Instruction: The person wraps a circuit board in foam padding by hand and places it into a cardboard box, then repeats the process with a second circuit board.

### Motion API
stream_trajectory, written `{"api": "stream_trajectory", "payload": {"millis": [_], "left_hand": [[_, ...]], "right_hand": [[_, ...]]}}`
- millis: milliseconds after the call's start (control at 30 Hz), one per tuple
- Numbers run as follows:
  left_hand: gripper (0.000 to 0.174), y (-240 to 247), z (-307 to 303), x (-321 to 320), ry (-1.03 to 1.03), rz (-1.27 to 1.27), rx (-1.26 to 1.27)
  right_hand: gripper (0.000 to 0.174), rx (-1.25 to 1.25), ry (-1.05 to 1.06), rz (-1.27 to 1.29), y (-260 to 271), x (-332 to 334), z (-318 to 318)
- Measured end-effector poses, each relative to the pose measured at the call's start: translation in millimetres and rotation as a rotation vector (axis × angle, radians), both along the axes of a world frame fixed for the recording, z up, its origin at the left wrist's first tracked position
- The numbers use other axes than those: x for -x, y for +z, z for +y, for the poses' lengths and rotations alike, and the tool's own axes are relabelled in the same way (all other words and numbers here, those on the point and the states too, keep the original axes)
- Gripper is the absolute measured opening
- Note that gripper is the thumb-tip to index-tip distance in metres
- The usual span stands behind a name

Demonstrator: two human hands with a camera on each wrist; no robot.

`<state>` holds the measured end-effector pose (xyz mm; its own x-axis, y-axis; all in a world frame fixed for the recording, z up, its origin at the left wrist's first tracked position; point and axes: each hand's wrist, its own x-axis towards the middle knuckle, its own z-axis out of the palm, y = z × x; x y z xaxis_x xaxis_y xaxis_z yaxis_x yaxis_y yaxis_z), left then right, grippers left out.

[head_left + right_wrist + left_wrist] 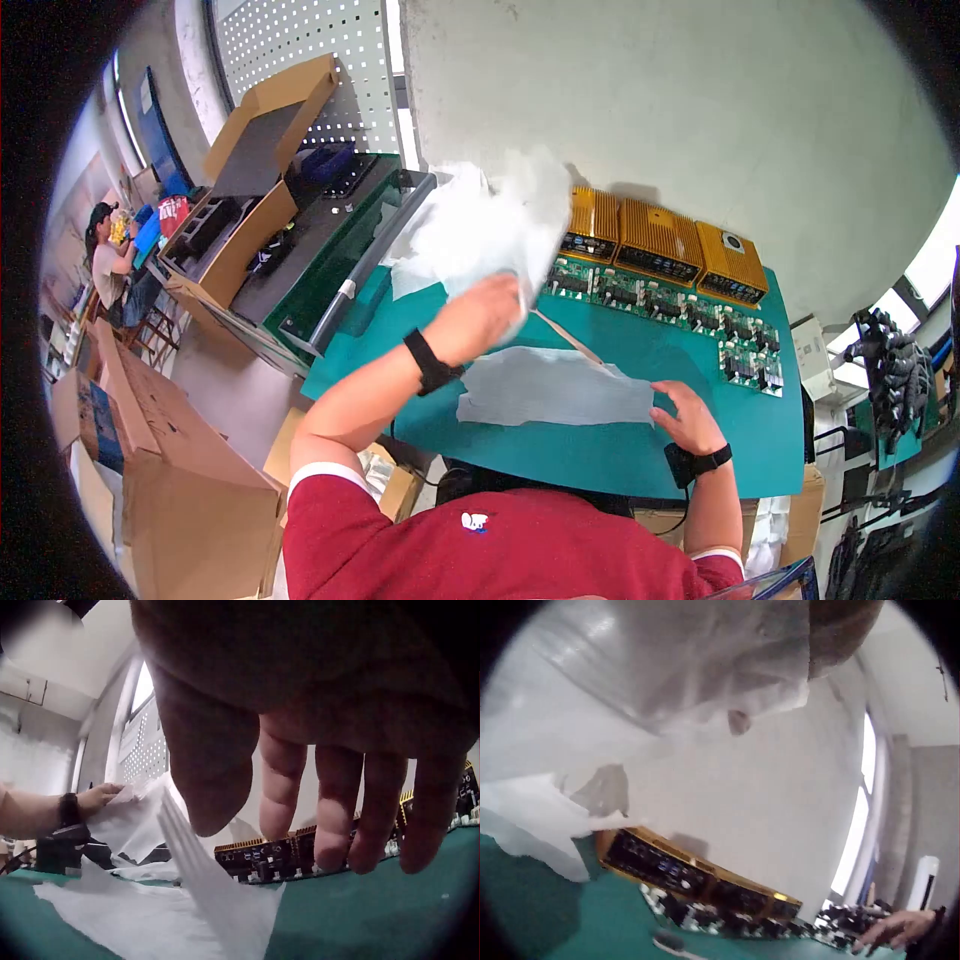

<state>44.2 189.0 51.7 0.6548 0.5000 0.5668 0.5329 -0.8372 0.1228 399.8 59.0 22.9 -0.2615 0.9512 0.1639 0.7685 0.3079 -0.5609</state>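
My left hand (485, 315) grips a thin white packing sheet (535, 215), which hangs raised and blurred above the mat. In the left wrist view the translucent sheet (682, 667) fills the top and covers most of that hand. A second white sheet (555, 388) lies flat on the green mat (480, 465). Beside its right end is my right hand (690, 420), thumb and fingers extended and holding nothing. Behind the flat sheet lies a thin brush (575, 338); its dark bristles (669, 942) show in the left wrist view.
More white sheets (425, 240) are heaped at the back left. Three gold finned boxes (657, 240) stand along the wall, with several green circuit boards (665, 303) before them. An open cardboard box (270, 190) sits on the left bench. Another person (112, 265) is far left.
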Motion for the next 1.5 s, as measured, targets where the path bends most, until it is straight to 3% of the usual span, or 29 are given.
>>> {"api": "stream_trajectory", "payload": {"millis": [167, 267, 400, 467, 500, 533, 633, 667, 833, 900, 967, 1033, 1133, 1200, 1233, 1300, 1433, 1500], "left_hand": [[0.014, -19.1, -60.9, -27.6, -0.263, 0.238, 0.001], [0.015, -40.8, -80.2, -34.2, -0.347, 0.341, 0.189], [0.018, -52.5, -88.6, -30.0, -0.426, 0.304, 0.232], [0.022, -45.8, -83.8, -21.7, -0.407, 0.174, 0.416], [0.029, -31.5, -76.0, -18.0, -0.342, 0.178, 0.347], [0.035, -20.2, -69.6, -11.8, -0.188, 0.034, 0.498], [0.043, -6.3, -19.9, -3.0, 0.118, -0.083, 0.547], [0.055, -13.7, 2.8, 1.7, 0.158, -0.071, 0.63], [0.076, -30.4, 57.7, 2.2, 0.257, 0.173, 0.823], [0.074, -33.4, 54.6, -1.8, 0.135, 0.082, 0.907], [0.072, -35.0, 48.8, -2.7, 0.066, 0.113, 0.804], [0.065, -29.3, 31.9, 0.0, 0.121, 0.196, 0.522], [0.064, 7.2, -10.9, 14.0, 0.09, 0.107, 0.512], [0.062, 22.6, -30.8, 29.2, -0.135, -0.056, 0.904], [0.062, 20.8, -39.9, 33.1, -0.132, -0.055, 0.909], [0.06, 15.3, -58.6, 42.1, -0.338, 0.055, 0.801], [0.052, 2.1, -101.9, 33.0, -0.189, 0.284, 0.544], [0.041, -17.4, -107.7, 33.5, -0.291, 0.289, 0.483]], "right_hand": [[0.037, -0.02, 0.054, -0.083, -14.6, -3.0, -1.9], [0.038, 0.019, 0.032, -0.069, -13.6, -3.3, -3.3], [0.037, 0.026, 0.022, -0.066, -12.9, -1.3, -5.2], [0.037, 0.018, 0.015, -0.052, -16.3, -3.2, -5.8], [0.037, 0.015, 0.013, -0.071, -17.1, -3.6, -5.9], [0.038, 0.013, 0.011, -0.091, -17.6, -3.9, -6.0], [0.038, -0.004, 0.023, -0.102, -19.4, -3.6, -6.2], [0.038, -0.011, 0.017, -0.103, -20.8, -2.9, -6.2], [0.039, -0.054, 0.008, -0.145, -22.5, 3.2, -10.3], [0.041, -0.071, 0.055, -0.115, -19.0, 8.2, -12.7], [0.041, -0.046, 0.053, -0.136, -15.4, -0.1, -11.4], [0.043, 0.005, 0.098, -0.158, -8.6, -9.0, -6.6], [0.042, -0.102, -0.175, -0.259, 12.2, -58.1, 1.4], [0.041, -0.156, -0.36, -0.34, 15.3, -98.8, 11.3], [0.042, -0.057, -0.446, -0.464, 17.5, -113.0, 17.1], [0.045, -0.034, -0.467, -0.582, 0.7, -142.7, 28.3], [0.046, 0.105, -0.52, -0.681, -23.4, -169.1, 46.1], [0.043, 0.141, -0.516, -0.69, -18.7, -168.4, 48.2]]}}
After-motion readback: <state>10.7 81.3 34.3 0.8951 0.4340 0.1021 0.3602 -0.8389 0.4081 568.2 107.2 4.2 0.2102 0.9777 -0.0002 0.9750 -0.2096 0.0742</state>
